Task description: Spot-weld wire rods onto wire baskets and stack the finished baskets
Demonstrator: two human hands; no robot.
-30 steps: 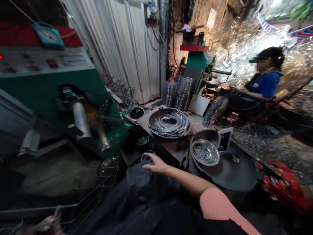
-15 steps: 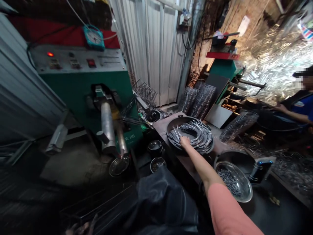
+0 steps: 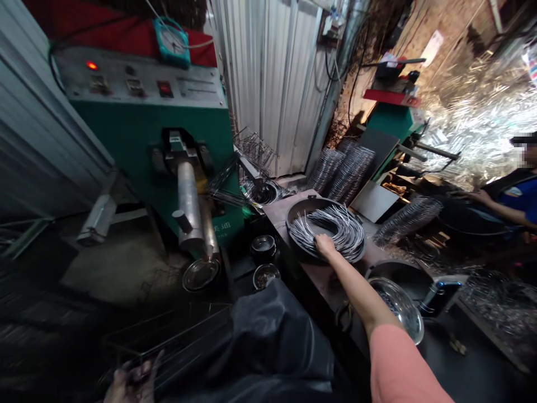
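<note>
Right grip [image 3: 325, 244] narrow, fingers down on the bent steel wires [image 3: 342, 229] in a dark round pan [image 3: 304, 206] on the metal surface [image 3: 319, 285], any real hold on them impossible to tell. Left grip [image 3: 134, 383] low beside a wire basket [image 3: 168, 341], its state lost in shadow. Slow, close fingers best around sharp wire ends. Lettering on the green machine [image 3: 126, 123] too small to read.

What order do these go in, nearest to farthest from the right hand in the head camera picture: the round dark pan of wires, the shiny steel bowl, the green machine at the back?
Starting from the right hand:
1. Round dark pan of wires: touching, the hand is on the wires.
2. Shiny steel bowl: to the hand's lower right.
3. Green machine: far behind the pan.
</note>
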